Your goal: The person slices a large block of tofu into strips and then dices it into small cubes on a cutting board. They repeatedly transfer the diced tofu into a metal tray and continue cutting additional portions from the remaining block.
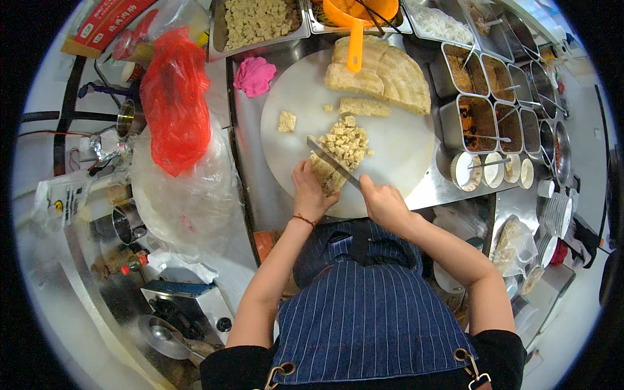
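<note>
My right hand (387,202) grips the handle of a kitchen knife (334,162), whose blade slants up and left across the front of the round white cutting board (292,165). Against the near side of the blade lie strips of pale spongy food (327,176), perhaps tofu or bread. My left hand (310,190) holds these strips from the left, fingertips close to the blade. Just beyond the knife is a heap of small cut cubes (346,141). Farther back are a loose strip (364,106) and a large partial round slab (380,73). One square chunk (287,121) sits apart at left.
Along the back edge stand a metal tray of cubes (261,22) and an orange strainer (356,44) whose handle overhangs the slab. Seasoning containers (475,122) with spoons line the right. A pink cloth (254,76) and a red plastic bag (178,107) lie left.
</note>
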Tool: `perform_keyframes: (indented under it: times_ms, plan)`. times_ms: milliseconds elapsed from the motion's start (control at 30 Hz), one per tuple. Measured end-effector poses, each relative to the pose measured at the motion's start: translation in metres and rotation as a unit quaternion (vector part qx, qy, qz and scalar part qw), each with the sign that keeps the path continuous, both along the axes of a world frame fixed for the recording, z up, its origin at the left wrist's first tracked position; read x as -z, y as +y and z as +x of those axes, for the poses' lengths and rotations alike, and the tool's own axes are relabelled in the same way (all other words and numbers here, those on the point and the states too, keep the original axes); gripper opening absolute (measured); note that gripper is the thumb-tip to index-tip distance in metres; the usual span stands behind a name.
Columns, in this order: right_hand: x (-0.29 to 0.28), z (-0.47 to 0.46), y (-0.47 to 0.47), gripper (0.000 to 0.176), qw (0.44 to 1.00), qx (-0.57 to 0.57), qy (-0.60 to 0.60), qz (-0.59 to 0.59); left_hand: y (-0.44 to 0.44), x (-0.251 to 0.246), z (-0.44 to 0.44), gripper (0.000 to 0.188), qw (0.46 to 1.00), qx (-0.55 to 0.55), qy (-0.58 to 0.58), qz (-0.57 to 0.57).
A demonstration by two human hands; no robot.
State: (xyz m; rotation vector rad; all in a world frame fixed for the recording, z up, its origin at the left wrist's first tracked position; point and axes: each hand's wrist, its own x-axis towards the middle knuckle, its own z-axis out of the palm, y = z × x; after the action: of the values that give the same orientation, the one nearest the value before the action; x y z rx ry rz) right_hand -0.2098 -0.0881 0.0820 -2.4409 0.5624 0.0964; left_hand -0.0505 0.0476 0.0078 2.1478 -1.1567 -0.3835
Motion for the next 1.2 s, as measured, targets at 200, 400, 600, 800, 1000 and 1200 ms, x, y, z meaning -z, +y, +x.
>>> perform_keyframes:
  times_ms: [200, 400, 600, 800, 1000, 1200]
  plan:
    - [0.021, 0.006, 0.017, 0.036, 0.998, -0.018, 0.05, -0.028, -0.013, 0.015, 0.002, 0.084, 0.993, 0.055, -0.102, 0.011]
    - [0.043, 0.042, 0.008, 0.039, 0.999, 0.043, 0.013, 0.002, -0.002, 0.016, 0.001, 0.084, 0.998, 0.041, -0.025, 0.044]
    - [-0.002, 0.002, 0.006, 0.029, 1.0, -0.013, 0.028, -0.006, 0.015, 0.012, 0.02, 0.079, 0.993, 0.007, 0.0, -0.12]
    - [0.014, 0.013, 0.022, 0.026, 0.999, -0.009, 0.034, -0.003, 0.005, 0.022, 0.018, 0.055, 1.0, 0.01, -0.013, -0.021]
    - [0.037, 0.045, 0.027, 0.027, 0.998, 0.035, -0.051, -0.005, 0.013, 0.022, 0.01, 0.05, 0.999, -0.002, 0.014, -0.031]
    - [0.003, 0.01, 0.023, 0.028, 1.0, -0.01, -0.006, -0.001, 0.028, 0.017, 0.006, 0.044, 0.986, -0.055, 0.021, -0.158]
